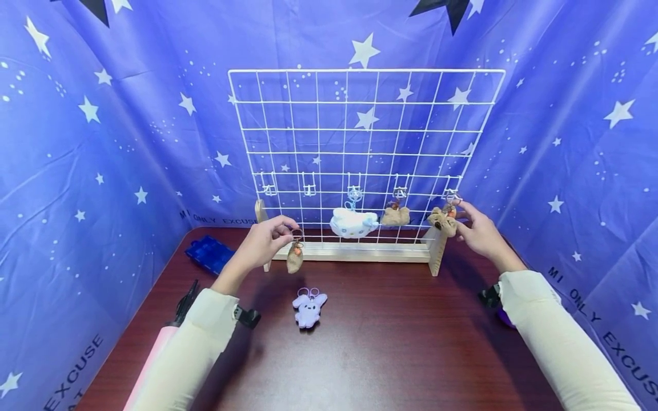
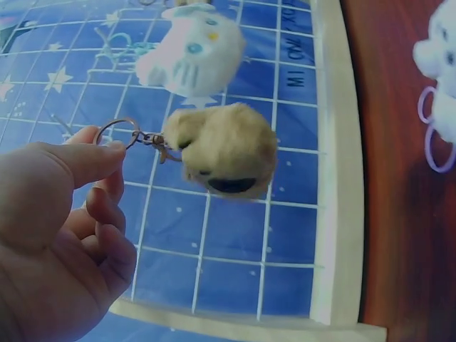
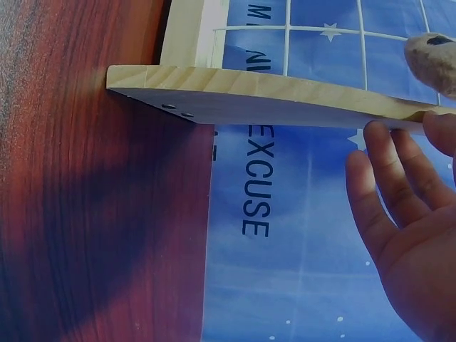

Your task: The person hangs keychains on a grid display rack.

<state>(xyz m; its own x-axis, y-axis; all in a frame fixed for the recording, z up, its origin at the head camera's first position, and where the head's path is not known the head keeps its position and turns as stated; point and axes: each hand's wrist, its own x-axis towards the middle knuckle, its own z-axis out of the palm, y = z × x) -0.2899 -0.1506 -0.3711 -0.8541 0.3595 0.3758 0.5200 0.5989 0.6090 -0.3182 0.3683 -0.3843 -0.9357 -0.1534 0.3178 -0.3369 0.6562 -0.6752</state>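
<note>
My left hand (image 1: 268, 237) pinches the metal ring of a brown plush keychain (image 2: 224, 146), which hangs in front of the white wire grid (image 1: 346, 153). My right hand (image 1: 480, 228) is at the grid's right end, its thumb and index finger apart beside another brown plush keychain (image 1: 442, 221) below the rightmost hook. Whether those fingertips touch it is unclear. A white plush keychain (image 1: 353, 222) and a small brown plush keychain (image 1: 396, 216) hang from the hooks between. On the table lies a lilac plush keychain (image 1: 309, 308) with two rings.
Two hooks on the left, one a white hook (image 1: 309, 189), hold nothing. Wooden feet, such as the right foot (image 1: 437, 254), support the grid. A blue plastic case (image 1: 209, 254) lies at left on the dark red table (image 1: 380, 337). A pink object (image 1: 151, 359) is partly under my left sleeve.
</note>
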